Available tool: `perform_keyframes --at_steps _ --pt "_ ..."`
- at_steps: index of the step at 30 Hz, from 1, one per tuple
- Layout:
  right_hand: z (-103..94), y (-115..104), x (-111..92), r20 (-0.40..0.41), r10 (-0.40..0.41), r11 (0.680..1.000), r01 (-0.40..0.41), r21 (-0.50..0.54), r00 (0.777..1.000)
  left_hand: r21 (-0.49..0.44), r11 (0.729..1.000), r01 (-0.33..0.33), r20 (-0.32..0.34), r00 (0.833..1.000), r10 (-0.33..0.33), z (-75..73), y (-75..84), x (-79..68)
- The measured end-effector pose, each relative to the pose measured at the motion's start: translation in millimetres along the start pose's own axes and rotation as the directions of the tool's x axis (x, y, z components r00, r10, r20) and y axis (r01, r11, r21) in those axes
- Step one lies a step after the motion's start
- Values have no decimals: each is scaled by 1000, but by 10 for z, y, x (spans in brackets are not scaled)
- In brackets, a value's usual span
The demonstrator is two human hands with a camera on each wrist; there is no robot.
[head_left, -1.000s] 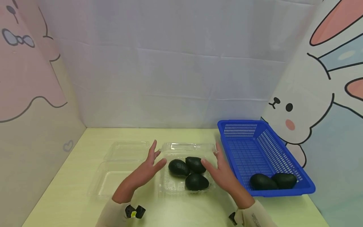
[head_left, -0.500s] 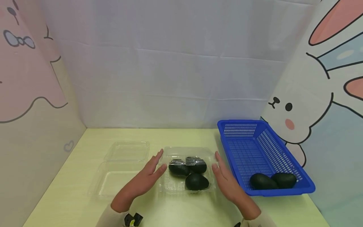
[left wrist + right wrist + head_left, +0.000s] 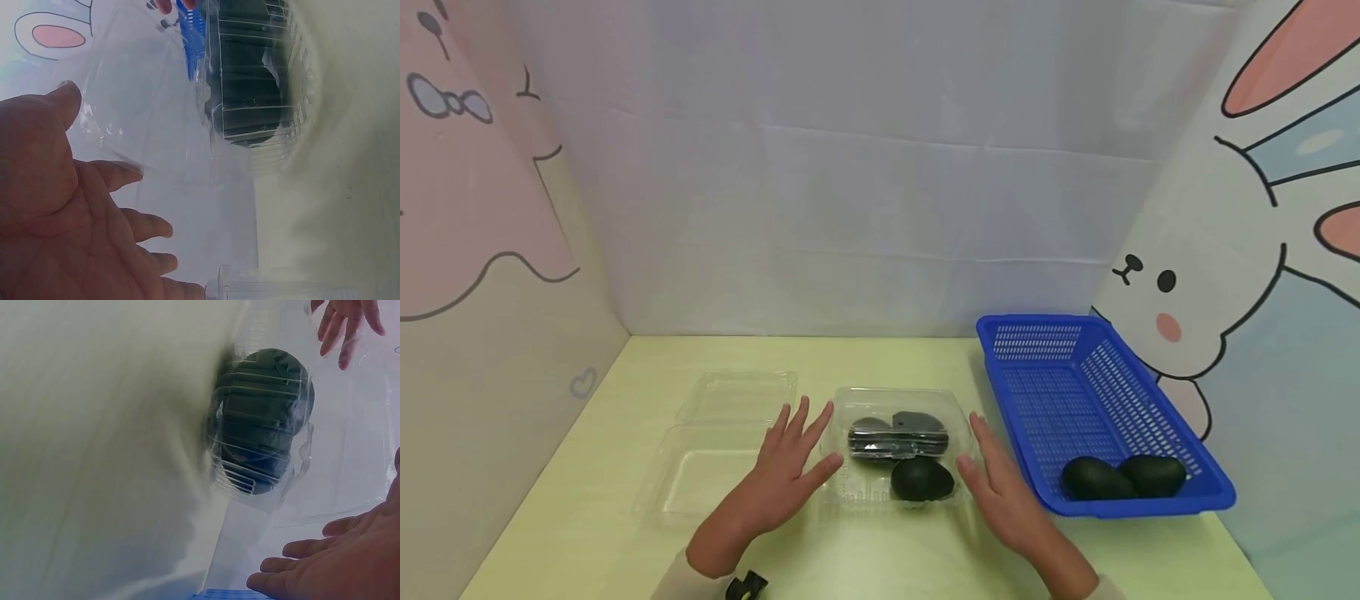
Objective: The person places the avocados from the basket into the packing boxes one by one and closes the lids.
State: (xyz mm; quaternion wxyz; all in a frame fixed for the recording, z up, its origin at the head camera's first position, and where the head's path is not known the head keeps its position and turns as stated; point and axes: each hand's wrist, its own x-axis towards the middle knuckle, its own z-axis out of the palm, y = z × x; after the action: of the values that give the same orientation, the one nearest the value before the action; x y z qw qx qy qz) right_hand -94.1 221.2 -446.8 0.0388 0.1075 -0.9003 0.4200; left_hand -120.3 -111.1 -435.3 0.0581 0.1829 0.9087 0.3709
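A clear plastic clamshell container (image 3: 857,497) stands on the table, holding three dark green avocados (image 3: 922,481). Its hinged lid (image 3: 891,400) leans partly forward over the two rear avocados, which show through the plastic. To the left of the lid, my left hand (image 3: 784,473) has its fingers spread, the thumb and forefinger close to the lid's side. On the other side my right hand (image 3: 1006,498) is held with fingers extended near the lid's right edge. In the left wrist view the lid (image 3: 147,94) stands tilted up from the base beside my left palm (image 3: 56,219).
At the right a blue plastic basket (image 3: 1048,400) has two more avocados (image 3: 1097,479) at its near end. A second clear container (image 3: 700,479) lies opened flat at the left. Patterned cloth walls (image 3: 865,192) enclose the table (image 3: 865,558) at back and sides.
The lid has swung forward from standing up at the back to leaning over the rear avocados. Both hands have come down toward me, and the left fingers have spread.
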Motion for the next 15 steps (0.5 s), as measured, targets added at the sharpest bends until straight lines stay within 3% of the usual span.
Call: perform_keyframes --at_steps 7,15 --pt "56 68 -81 6 5 1000 -5 -14 1000 -3 1000 -20 -21 1000 20 33 -4 -53" --pt "135 181 -151 48 16 1000 -16 14 999 44 995 -85 -135 987 90 87 -37 -138"
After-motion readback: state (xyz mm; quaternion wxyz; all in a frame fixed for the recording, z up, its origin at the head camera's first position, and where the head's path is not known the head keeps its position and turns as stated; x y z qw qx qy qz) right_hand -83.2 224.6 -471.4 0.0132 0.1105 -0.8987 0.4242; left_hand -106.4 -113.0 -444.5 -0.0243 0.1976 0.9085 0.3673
